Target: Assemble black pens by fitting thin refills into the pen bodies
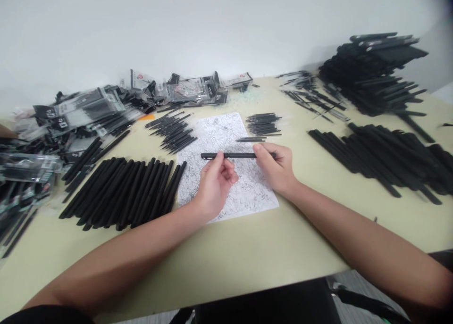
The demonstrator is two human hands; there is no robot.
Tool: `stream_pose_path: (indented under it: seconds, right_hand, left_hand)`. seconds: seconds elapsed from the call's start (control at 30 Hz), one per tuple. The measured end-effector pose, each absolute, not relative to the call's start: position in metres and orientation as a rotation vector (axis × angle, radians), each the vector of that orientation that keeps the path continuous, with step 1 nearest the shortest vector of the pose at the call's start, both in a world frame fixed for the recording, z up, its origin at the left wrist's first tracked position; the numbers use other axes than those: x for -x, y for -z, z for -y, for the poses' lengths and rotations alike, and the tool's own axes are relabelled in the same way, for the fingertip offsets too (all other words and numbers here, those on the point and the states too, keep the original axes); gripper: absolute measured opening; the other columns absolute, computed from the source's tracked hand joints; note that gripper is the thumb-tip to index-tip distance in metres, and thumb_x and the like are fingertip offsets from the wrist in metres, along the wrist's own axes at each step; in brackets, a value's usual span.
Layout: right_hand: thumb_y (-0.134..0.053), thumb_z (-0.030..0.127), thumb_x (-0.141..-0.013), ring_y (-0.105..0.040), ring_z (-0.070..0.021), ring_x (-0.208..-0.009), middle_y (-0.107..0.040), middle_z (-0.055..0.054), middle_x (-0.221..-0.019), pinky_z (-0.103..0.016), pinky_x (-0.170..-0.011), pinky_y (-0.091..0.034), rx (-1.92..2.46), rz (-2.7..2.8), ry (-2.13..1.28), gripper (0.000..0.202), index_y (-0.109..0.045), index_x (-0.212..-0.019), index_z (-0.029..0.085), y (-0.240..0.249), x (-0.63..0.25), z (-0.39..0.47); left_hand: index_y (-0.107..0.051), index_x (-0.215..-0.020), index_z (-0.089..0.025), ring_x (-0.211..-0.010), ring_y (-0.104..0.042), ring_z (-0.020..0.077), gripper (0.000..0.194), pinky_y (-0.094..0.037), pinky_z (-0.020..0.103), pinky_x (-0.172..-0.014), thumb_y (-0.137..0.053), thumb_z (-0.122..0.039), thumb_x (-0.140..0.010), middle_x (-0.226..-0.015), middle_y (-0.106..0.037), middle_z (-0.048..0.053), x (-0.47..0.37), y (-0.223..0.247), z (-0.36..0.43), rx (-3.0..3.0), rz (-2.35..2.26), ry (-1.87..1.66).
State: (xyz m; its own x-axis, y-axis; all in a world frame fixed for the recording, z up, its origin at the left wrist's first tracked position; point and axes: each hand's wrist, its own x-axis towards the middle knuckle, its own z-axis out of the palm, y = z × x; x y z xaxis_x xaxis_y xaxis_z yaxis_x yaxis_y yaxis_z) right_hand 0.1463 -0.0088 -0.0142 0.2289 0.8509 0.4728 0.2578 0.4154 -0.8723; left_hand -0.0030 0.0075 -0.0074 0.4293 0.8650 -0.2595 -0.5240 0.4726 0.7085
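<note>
The black pen (233, 155) lies level, its long axis running left to right between both hands. The left hand (215, 182) pinches its left half, the right hand (275, 167) its right end, above the scribbled paper (226, 130).

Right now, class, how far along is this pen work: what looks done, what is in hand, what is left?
Done, apparently: a row of black pens lined up left of the scribbled sheet. In hand: the left hand and right hand hold one black pen level over the sheet. Probably left: loose refills, pen heaps and the packets.
</note>
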Motion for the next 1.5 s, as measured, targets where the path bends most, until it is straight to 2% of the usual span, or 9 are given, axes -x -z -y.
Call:
stream_pose_path:
  seconds: [0.23,0.47,0.57,0.73,0.8,0.93,1.2,1.33,1.5]
  right_hand:
    - [-0.068,0.035,-0.082,-0.042,-0.0090,-0.059,-0.048,0.002,-0.072,-0.024,-0.049,-0.034,0.984,1.297,-0.513,0.022,-0.054,-0.076,0.020,0.014,-0.145,0.006]
    - [-0.068,0.034,-0.083,-0.043,-0.0041,-0.049,-0.054,-0.001,-0.096,-0.025,-0.042,-0.035,0.967,1.271,-0.585,0.022,-0.058,-0.100,0.024,0.022,-0.148,0.007]
    - [-0.070,0.043,-0.080,-0.042,-0.0044,-0.046,-0.054,0.001,-0.086,-0.024,-0.039,-0.033,1.018,1.192,-0.598,0.028,-0.058,-0.095,0.023,0.021,-0.149,0.005]
    - [-0.063,0.050,-0.085,-0.034,-0.0057,-0.041,-0.039,0.007,-0.047,-0.023,-0.040,-0.028,1.088,1.094,-0.589,0.045,-0.042,-0.060,0.020,0.020,-0.149,0.001]
    - [-0.060,0.050,-0.087,-0.034,-0.0059,-0.041,-0.039,0.007,-0.045,-0.023,-0.041,-0.028,1.093,1.088,-0.572,0.046,-0.039,-0.059,0.020,0.021,-0.148,0.001]
    - [-0.059,0.048,-0.089,-0.037,-0.0064,-0.040,-0.040,0.008,-0.047,-0.023,-0.041,-0.029,1.061,1.114,-0.547,0.034,-0.047,-0.071,0.021,0.022,-0.148,0.003]
    - [-0.054,0.040,-0.093,-0.047,-0.0064,-0.047,-0.051,0.004,-0.072,-0.024,-0.042,-0.038,1.039,1.242,-0.462,0.018,-0.058,-0.099,0.024,0.026,-0.150,0.002]
    - [-0.053,0.035,-0.094,-0.050,-0.0049,-0.052,-0.055,-0.001,-0.097,-0.024,-0.041,-0.041,0.980,1.291,-0.435,0.014,-0.060,-0.101,0.025,0.027,-0.151,0.001]
    - [-0.057,0.039,-0.091,-0.050,-0.0055,-0.054,-0.056,-0.003,-0.107,-0.024,-0.042,-0.044,1.021,1.295,-0.437,0.020,-0.060,-0.106,0.026,0.025,-0.151,0.002]
  left_hand:
    - [-0.053,-0.062,-0.016,-0.051,-0.044,0.0070,0.043,-0.040,0.024,-0.058,-0.061,-0.051,-0.085,-0.059,-0.046,-0.003,0.003,0.008,-0.008,-0.570,-0.658,-0.944]
    - [-0.054,-0.063,-0.016,-0.051,-0.044,0.0072,0.044,-0.040,0.024,-0.057,-0.054,-0.050,-0.090,-0.058,-0.046,-0.002,0.003,0.006,-0.008,-0.539,-0.669,-0.943]
    - [-0.055,-0.063,-0.016,-0.051,-0.043,0.0070,0.043,-0.040,0.024,-0.057,-0.057,-0.050,-0.089,-0.059,-0.046,-0.002,0.004,0.006,-0.008,-0.532,-0.677,-0.944]
    - [-0.055,-0.064,-0.016,-0.051,-0.044,0.0069,0.042,-0.041,0.024,-0.057,-0.058,-0.050,-0.088,-0.060,-0.046,-0.002,0.004,0.007,-0.007,-0.548,-0.676,-0.942]
    - [-0.055,-0.064,-0.016,-0.050,-0.044,0.0069,0.042,-0.040,0.024,-0.057,-0.059,-0.051,-0.088,-0.060,-0.046,-0.002,0.004,0.007,-0.007,-0.549,-0.676,-0.945]
    - [-0.055,-0.063,-0.016,-0.051,-0.044,0.0071,0.043,-0.041,0.024,-0.057,-0.057,-0.051,-0.089,-0.060,-0.046,-0.002,0.003,0.007,-0.007,-0.546,-0.672,-0.952]
    - [-0.054,-0.062,-0.016,-0.051,-0.043,0.0066,0.045,-0.040,0.023,-0.054,-0.058,-0.053,-0.087,-0.060,-0.046,-0.002,0.003,0.006,-0.008,-0.501,-0.688,-0.982]
    - [-0.054,-0.061,-0.016,-0.051,-0.043,0.0064,0.045,-0.040,0.023,-0.054,-0.059,-0.052,-0.087,-0.060,-0.046,-0.002,0.002,0.006,-0.008,-0.467,-0.687,-1.000]
    - [-0.052,-0.061,-0.016,-0.050,-0.042,0.0065,0.045,-0.040,0.023,-0.054,-0.058,-0.052,-0.087,-0.060,-0.045,-0.002,0.002,0.005,-0.008,-0.464,-0.697,-1.003]
